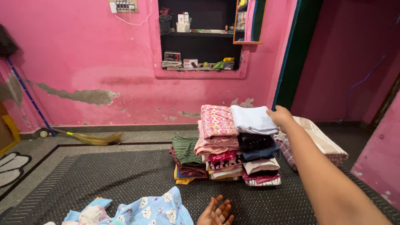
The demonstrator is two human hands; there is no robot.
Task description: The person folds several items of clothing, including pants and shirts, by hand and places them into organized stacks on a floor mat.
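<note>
Right hand [280, 116] stretched out far, at the right end of the white folded cloth [253, 119] that tops the right-hand stack of folded clothes [259, 160]. Fingers curl over the cloth's right edge; I read the grip as closed on it, though the fingertips are hidden behind the hand. The cloth lies flat on the stack, directly left of the hand and touching it.

Left hand [216, 212] near the bottom edge of view, palm up, fingers spread, holding nothing. Just left of it, a light blue printed garment [152, 210] lies crumpled on the dark dotted mat [104, 175]; I cannot tell whether hand and garment touch.

Middle stack, just left of the white cloth's stack and touching it: pink patterned folded piece [216, 120] on top. Further left, a lower pile with a green striped piece [184, 150] uppermost. Behind the right forearm, a beige striped folded cloth [321, 139] on the floor.

Far side: pink wall [83, 62] with flaking patches, a dark wall niche [200, 37] holding small items, a broom [89, 138] lying at the wall's foot, far left.
</note>
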